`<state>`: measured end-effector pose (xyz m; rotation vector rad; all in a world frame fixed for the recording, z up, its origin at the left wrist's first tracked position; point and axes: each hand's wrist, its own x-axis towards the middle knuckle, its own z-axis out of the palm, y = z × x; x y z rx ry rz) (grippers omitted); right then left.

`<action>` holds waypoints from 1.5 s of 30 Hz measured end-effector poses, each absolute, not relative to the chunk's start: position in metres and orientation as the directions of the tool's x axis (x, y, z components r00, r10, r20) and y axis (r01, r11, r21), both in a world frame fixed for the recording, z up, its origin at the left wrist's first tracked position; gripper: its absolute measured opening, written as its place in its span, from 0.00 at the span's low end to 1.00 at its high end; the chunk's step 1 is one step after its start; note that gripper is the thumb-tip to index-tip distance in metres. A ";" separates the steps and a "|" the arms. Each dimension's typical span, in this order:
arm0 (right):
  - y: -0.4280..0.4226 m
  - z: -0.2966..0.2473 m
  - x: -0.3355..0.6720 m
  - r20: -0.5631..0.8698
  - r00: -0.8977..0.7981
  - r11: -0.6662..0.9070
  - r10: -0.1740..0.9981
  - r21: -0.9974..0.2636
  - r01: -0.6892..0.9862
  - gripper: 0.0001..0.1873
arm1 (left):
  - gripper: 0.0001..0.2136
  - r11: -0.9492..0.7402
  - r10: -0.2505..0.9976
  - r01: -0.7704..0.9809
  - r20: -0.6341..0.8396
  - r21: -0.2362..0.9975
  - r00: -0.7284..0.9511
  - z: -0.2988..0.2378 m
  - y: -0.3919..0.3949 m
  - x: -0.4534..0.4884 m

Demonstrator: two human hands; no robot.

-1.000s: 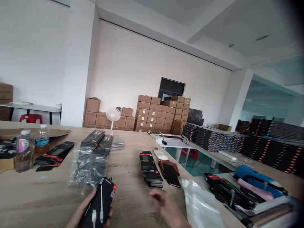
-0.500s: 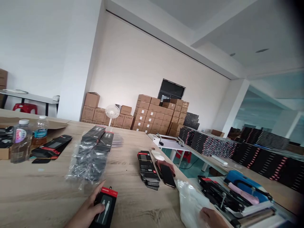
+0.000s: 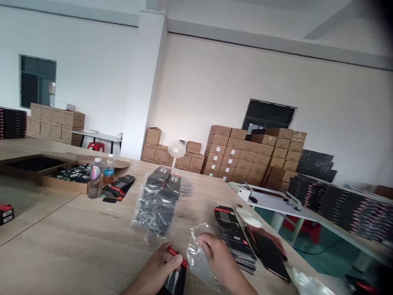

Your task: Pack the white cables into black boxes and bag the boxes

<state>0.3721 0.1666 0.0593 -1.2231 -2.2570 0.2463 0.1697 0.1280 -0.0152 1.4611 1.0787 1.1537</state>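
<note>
My left hand (image 3: 159,264) is closed around a small black and red cable box (image 3: 175,278), its thumb across the red top. Just right of it, my right hand (image 3: 216,256) pinches a clear plastic bag (image 3: 196,258) by its upper part, and the bag hangs between the two hands. Beyond them lie several black boxes in clear bags (image 3: 158,200), piled together. To the right of my right hand is a stack of flat black and red box sleeves (image 3: 235,237), partly covered by my wrist.
A dark phone (image 3: 270,254) and a pile of plastic bags (image 3: 310,282) lie along the right table edge. Two bottles (image 3: 95,182) stand at left beside an open carton (image 3: 64,184). A white fan (image 3: 177,150) and stacked cartons (image 3: 245,155) are at the back.
My right hand has moved left from the bag pile at the table edge, bringing one clear bag beside the cable box. My left hand still holds the box. The view has turned left.
</note>
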 end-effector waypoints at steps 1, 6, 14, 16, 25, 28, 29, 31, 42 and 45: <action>0.168 0.054 0.360 0.370 -0.449 0.577 0.813 -0.420 0.700 0.16 | 0.19 -0.160 0.974 0.096 0.142 0.982 0.175 -0.012 0.127 0.168; 0.176 0.011 0.339 0.363 -0.421 0.556 0.831 -0.563 0.611 0.15 | 0.07 -0.195 0.951 -0.025 0.195 0.981 0.239 -0.007 0.130 0.167; 0.180 -0.014 0.349 0.346 -0.204 0.402 0.916 -0.795 0.454 0.13 | 0.08 -0.123 0.966 -0.011 0.122 0.992 0.226 -0.025 0.140 0.164; 0.181 -0.014 0.350 0.346 -0.180 0.390 0.921 -0.810 0.437 0.14 | 0.08 -0.124 0.960 -0.021 0.125 0.992 0.249 -0.026 0.140 0.163; 0.164 0.004 0.348 0.510 -0.265 0.559 0.818 -0.598 0.574 0.07 | 0.15 -0.074 0.983 -0.042 0.080 0.996 0.163 -0.028 0.139 0.169; 0.157 0.006 0.344 0.445 -0.443 0.625 0.778 -0.482 0.614 0.05 | 0.13 -0.119 0.984 -0.010 0.119 0.993 0.130 -0.026 0.139 0.169; 0.156 0.005 0.343 0.438 -0.462 0.633 0.771 -0.450 0.630 0.05 | 0.12 -0.126 0.985 0.008 0.125 0.992 0.116 -0.026 0.138 0.168; 0.157 0.004 0.344 0.461 -0.441 0.625 0.770 -0.403 0.669 0.08 | 0.11 -0.129 0.988 0.044 0.124 0.991 0.087 -0.024 0.138 0.167; 0.164 -0.007 0.348 0.570 -0.371 0.625 0.733 -0.348 0.699 0.11 | 0.11 -0.177 0.982 0.107 0.169 0.978 0.082 -0.022 0.140 0.162; 0.175 -0.011 0.359 0.610 -0.240 0.583 0.755 -0.456 0.673 0.08 | 0.16 -0.163 0.986 0.082 0.158 0.983 0.059 -0.029 0.140 0.157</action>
